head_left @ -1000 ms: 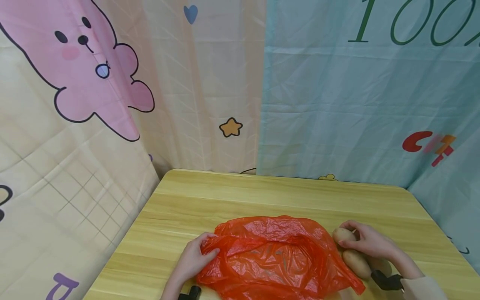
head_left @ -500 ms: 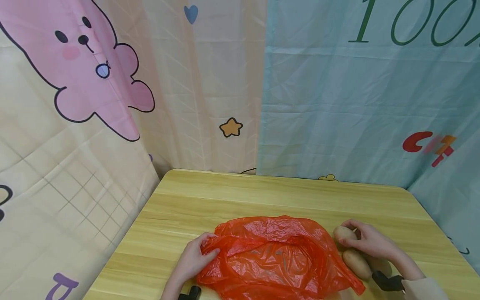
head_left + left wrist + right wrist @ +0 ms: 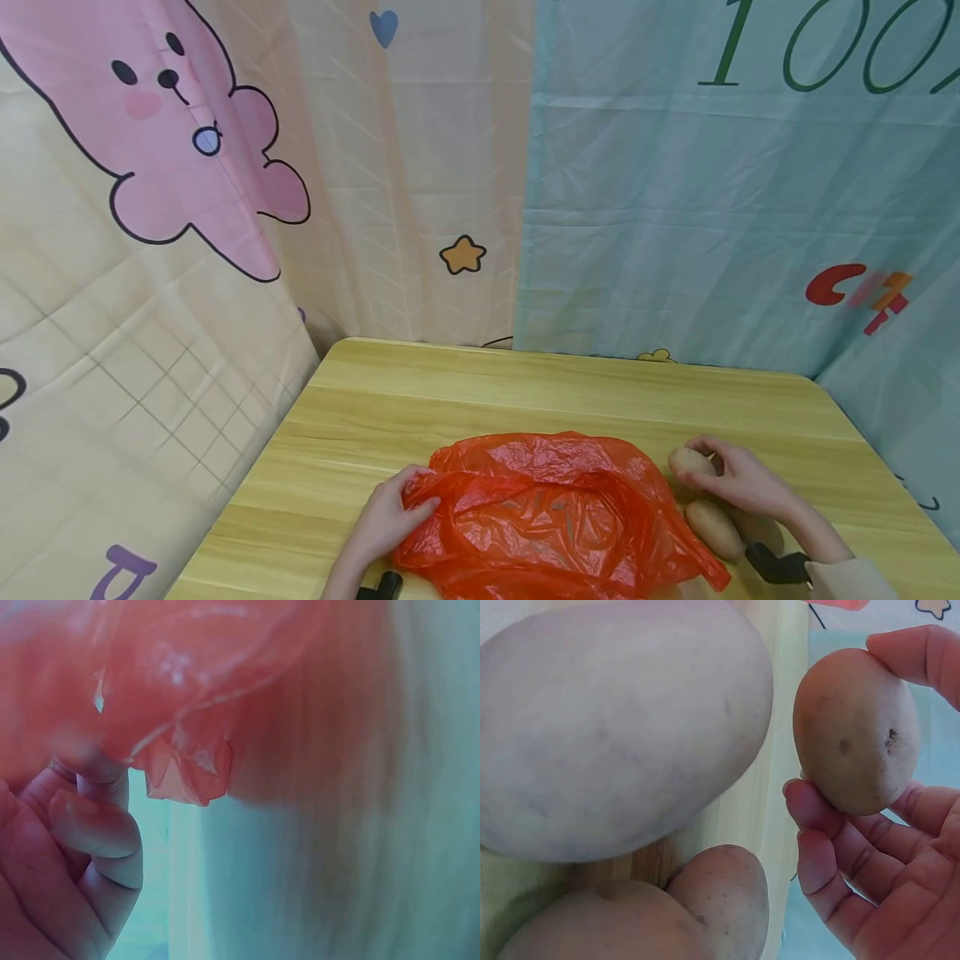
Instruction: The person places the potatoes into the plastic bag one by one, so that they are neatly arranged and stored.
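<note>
1. The change over the last second is small: the right hand (image 3: 742,482) and the potato (image 3: 686,462) it holds have edged a little toward the table's far edge and away from the red plastic bag (image 3: 540,517). As I judge it, this is a slight adjustment within the handling, since the held potato remains outside the bag.

2. The bag looks unmoved. It lies crumpled, mouth spread, roughly midway between the left and right edges of the wood-grain table (image 3: 585,392), toward the near side; its lowest part runs out of the head view.

3. The right hand is grasping that potato with digits bearing on it from two sides, bent only as far as its girth needs. It sits just beside the bag's right end; whether it is clear of the tabletop I cannot tell.

4. The left hand (image 3: 390,512) grips the left side of the bag's mouth, fingers curled at the film and thumb apart from them; the left wrist view shows red film hiding some fingertips.

5. Under the right wrist, on the side toward the table's right edge, lie a second potato (image 3: 711,529) and a third potato (image 3: 761,533), partly covered. The right wrist view shows three besides the held one.
</note>
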Available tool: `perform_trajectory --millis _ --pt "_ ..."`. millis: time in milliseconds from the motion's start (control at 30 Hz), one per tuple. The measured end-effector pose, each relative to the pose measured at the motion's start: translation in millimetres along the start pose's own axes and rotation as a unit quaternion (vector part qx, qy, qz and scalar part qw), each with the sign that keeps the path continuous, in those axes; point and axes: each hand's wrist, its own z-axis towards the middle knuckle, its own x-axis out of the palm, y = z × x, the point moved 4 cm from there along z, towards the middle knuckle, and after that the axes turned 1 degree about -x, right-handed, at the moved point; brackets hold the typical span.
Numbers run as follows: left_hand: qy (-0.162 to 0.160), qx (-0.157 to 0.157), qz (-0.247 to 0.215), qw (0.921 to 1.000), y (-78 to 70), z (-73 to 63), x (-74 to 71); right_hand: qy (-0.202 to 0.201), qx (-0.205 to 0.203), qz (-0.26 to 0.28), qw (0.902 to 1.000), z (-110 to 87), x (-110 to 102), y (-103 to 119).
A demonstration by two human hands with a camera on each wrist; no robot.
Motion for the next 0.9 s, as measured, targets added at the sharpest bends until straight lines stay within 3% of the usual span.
perform_trajectory --millis 200,900 --pt "0.002 0.003 0.002 1.0 0.9 0.3 -0.5 -0.012 0.014 -0.001 0.9998 -0.1 -1.8 3.4" --pt "0.009 -0.001 -0.003 1.0 0.1 0.9 0.1 -0.07 -0.008 -0.042 0.9966 1.8 -10.0 27.7"
